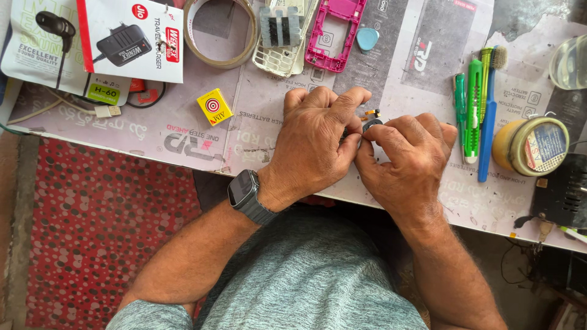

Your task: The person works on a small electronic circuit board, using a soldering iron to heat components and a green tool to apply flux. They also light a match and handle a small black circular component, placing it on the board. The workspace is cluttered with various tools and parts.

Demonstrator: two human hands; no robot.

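Both hands meet over the counter (183,131), just below the pink phone frame (335,30). The left hand (315,137) and right hand (406,156) pinch a small dark part (370,124) between their fingertips, right of the yellow box (214,106).

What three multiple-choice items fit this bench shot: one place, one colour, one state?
1. Where is the small yellow box with a red target mark?
A. right of the right hand
B. left of the left hand
C. on the red dotted floor mat

2. What colour is the plastic phone frame at the top?
A. pink
B. black
C. white

3. What are the two hands doing?
A. lying flat, apart
B. pinching a small dark part together
C. lifting the tape roll

Answers: 1 B, the box sits on the table left of the left hand. 2 A, the frame is bright pink. 3 B, left hand and right hand meet on the small dark part.
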